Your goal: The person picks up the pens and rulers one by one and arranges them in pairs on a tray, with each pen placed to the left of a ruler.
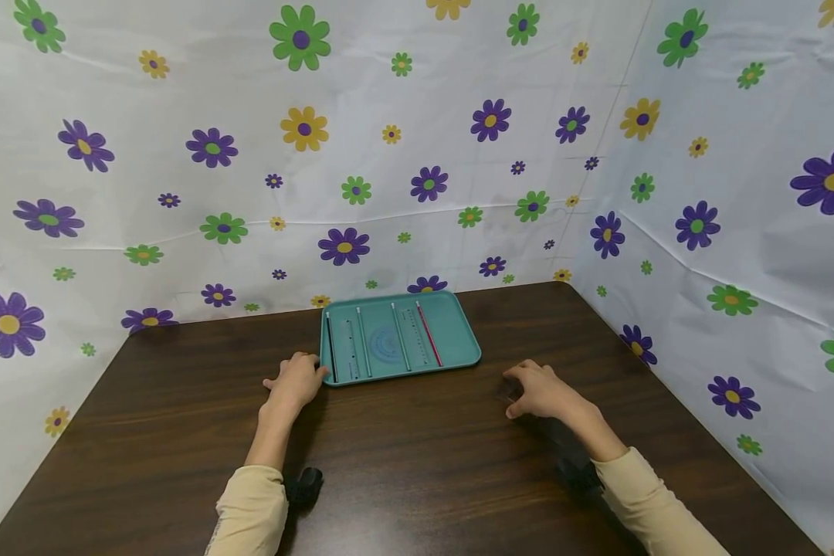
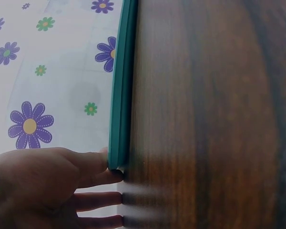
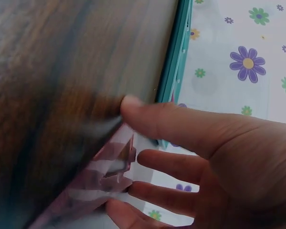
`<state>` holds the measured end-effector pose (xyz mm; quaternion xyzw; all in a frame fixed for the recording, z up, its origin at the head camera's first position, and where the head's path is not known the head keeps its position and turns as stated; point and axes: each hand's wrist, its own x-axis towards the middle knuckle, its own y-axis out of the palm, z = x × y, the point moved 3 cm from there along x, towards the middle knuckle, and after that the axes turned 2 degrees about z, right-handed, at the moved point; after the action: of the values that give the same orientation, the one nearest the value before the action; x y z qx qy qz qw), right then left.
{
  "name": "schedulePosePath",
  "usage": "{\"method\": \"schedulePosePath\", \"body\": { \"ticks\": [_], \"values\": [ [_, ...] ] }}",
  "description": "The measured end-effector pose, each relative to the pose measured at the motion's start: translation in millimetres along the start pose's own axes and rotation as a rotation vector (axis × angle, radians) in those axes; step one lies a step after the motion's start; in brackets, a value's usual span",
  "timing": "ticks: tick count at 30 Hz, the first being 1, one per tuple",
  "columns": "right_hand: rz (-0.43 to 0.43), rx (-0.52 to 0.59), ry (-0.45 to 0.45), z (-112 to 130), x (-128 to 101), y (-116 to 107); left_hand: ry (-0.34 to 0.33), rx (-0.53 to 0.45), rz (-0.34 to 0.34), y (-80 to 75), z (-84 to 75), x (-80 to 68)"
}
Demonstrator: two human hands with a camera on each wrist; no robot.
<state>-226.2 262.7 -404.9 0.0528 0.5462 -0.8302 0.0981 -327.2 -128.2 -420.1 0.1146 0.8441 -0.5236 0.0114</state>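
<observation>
- Where the dark wooden counter meets the flowered backdrop, a teal tray lies flat near the far edge, roughly midway between the two hands.
- Inside the tray several thin rods lie side by side, running front to back: a black rod at the left edge, a red rod toward the right, and pale ones between them.
- The left hand rests on the counter at the tray's near-left corner; its fingers are fairly straight and relaxed, and in the left wrist view the fingertips touch the tray's rim.
- The right hand rests on the counter well to the right of the tray and apart from it, fingers loosely curled downward with the tips on the wood, gripping nothing.
- In the right wrist view the thumb points toward the tray's edge, the other fingers spread below it.
- Cream sleeves cover both forearms.
</observation>
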Motion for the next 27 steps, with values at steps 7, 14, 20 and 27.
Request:
{"method": "schedulePosePath", "body": {
  "ticks": [7,14,20,27],
  "values": [
    [0.030,0.057,0.019,3.1,2.7,-1.8,0.000,-0.001,0.000,0.0,-1.2,1.7],
    [0.033,0.057,0.021,2.5,4.4,-0.2,0.007,-0.003,-0.008,-0.1,-0.4,1.5],
    [0.021,0.045,0.015,2.2,4.0,0.9,0.006,0.002,-0.011,-0.2,-0.9,2.4],
    [0.020,0.077,0.006,2.4,1.4,2.5,0.005,0.001,-0.015,1.0,0.5,1.1]
  ]
}}
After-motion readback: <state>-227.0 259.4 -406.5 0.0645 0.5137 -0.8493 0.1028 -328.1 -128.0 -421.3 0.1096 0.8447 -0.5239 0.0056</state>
